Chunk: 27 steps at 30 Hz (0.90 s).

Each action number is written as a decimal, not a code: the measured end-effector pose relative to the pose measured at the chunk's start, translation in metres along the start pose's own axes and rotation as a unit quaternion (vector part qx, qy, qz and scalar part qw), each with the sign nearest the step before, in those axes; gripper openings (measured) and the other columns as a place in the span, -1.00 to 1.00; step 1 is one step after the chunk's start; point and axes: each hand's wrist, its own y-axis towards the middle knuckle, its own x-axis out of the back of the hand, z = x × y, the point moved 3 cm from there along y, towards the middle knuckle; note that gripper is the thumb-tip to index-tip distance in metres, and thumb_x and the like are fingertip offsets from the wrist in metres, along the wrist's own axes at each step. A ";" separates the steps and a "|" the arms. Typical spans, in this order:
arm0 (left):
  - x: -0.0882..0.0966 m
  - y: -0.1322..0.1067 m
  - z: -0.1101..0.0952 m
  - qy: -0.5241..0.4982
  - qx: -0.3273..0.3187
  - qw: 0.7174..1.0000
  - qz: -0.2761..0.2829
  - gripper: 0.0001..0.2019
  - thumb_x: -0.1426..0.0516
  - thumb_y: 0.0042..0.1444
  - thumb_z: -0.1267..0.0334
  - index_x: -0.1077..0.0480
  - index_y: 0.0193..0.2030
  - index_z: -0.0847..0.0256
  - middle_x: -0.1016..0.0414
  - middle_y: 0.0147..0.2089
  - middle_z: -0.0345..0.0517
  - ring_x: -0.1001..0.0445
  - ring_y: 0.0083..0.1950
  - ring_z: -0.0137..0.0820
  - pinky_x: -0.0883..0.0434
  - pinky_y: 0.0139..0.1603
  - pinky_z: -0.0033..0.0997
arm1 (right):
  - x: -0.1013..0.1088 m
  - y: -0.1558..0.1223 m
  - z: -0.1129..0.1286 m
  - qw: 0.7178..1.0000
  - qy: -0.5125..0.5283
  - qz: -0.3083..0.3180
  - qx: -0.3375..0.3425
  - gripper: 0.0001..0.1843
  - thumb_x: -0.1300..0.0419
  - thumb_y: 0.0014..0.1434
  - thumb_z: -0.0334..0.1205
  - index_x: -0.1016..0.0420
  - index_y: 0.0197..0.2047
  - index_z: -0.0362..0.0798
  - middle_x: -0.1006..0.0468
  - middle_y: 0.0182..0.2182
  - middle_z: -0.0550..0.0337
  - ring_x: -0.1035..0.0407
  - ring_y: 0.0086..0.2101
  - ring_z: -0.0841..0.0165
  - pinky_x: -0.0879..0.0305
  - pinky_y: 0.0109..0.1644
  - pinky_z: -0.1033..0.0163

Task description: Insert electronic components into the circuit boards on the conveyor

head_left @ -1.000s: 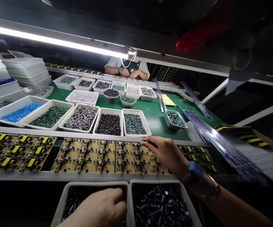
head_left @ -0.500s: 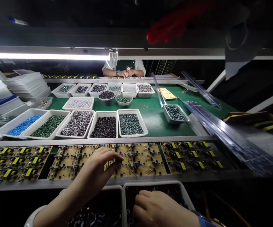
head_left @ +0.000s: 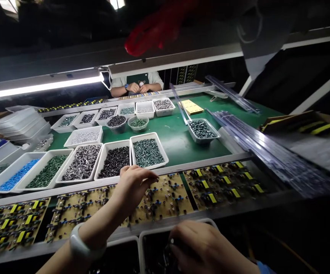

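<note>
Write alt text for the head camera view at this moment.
A person's left hand reaches over a circuit board while the right hand dips into a bin of dark components. Beyond, trays of sorted parts stand on a green bench, with a co-worker across it.

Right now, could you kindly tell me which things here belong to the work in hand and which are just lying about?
In use:
- left hand, over a circuit board
- right hand, in a white bin of dark components

Just nearby:
- white trays of components
- clear plastic tubes
- co-worker across the bench
</note>
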 end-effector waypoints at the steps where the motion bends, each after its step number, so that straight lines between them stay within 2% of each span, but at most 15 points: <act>1: -0.004 0.007 -0.002 0.019 -0.001 1.000 0.006 -0.89 -0.28 0.27 0.35 -0.61 -0.16 0.01 -0.71 -0.17 -0.23 -0.56 -0.10 -0.26 -0.20 0.14 -0.03 | 0.000 -0.001 -0.002 1.000 0.014 -0.008 -0.012 -0.95 -0.16 0.32 -0.29 -0.45 -0.17 -0.01 -0.61 -0.32 0.20 -0.48 -0.34 0.33 -0.24 -0.24 0.26; 4: -0.013 0.021 -0.006 0.042 -0.012 0.999 0.019 -0.94 -0.27 0.28 0.28 -0.60 -0.22 0.04 -0.71 -0.17 -0.22 -0.52 -0.05 -0.21 -0.10 0.19 0.05 | 0.001 -0.003 -0.005 0.998 0.042 -0.008 -0.044 -0.91 -0.15 0.34 -0.24 -0.48 -0.14 0.00 -0.63 -0.28 0.21 -0.51 -0.29 0.32 -0.26 -0.19 0.27; 7: -0.019 0.027 -0.009 0.067 -0.025 0.997 0.031 -0.91 -0.25 0.28 0.30 -0.59 -0.25 0.06 -0.69 -0.19 -0.20 -0.47 -0.03 -0.18 -0.01 0.25 0.10 | 0.003 -0.003 -0.006 0.998 0.049 -0.009 -0.047 -0.90 -0.15 0.34 -0.22 -0.49 -0.16 0.00 -0.63 -0.29 0.22 -0.51 -0.29 0.33 -0.25 -0.20 0.27; 15: -0.022 0.026 -0.009 0.110 -0.049 0.992 0.036 -0.89 -0.19 0.32 0.36 -0.55 -0.22 0.14 -0.65 -0.19 -0.16 -0.47 0.00 -0.15 -0.02 0.29 0.16 | 0.004 -0.003 -0.008 0.996 0.069 -0.037 -0.047 -0.92 -0.14 0.34 -0.25 -0.46 -0.14 0.01 -0.61 -0.29 0.24 -0.48 -0.29 0.35 -0.26 -0.17 0.30; 22: -0.023 0.026 -0.008 0.127 -0.071 0.989 0.027 -0.90 -0.22 0.27 0.44 -0.54 -0.20 0.16 -0.63 -0.22 -0.17 -0.49 -0.01 -0.17 -0.05 0.34 0.16 | 0.006 -0.004 -0.009 0.994 0.082 -0.017 -0.072 -0.88 -0.03 0.37 -0.28 -0.39 -0.15 0.00 -0.55 -0.31 0.24 -0.45 -0.30 0.36 -0.29 -0.17 0.29; 27: -0.022 0.026 -0.012 0.140 -0.087 0.986 0.011 -0.91 -0.24 0.27 0.39 -0.57 -0.24 0.13 -0.62 -0.30 -0.21 -0.50 -0.03 -0.19 0.05 0.39 0.19 | 0.005 -0.003 -0.009 0.995 0.073 -0.039 -0.055 -0.90 -0.09 0.34 -0.30 -0.42 -0.15 0.02 -0.56 -0.32 0.26 -0.45 -0.31 0.37 -0.29 -0.18 0.30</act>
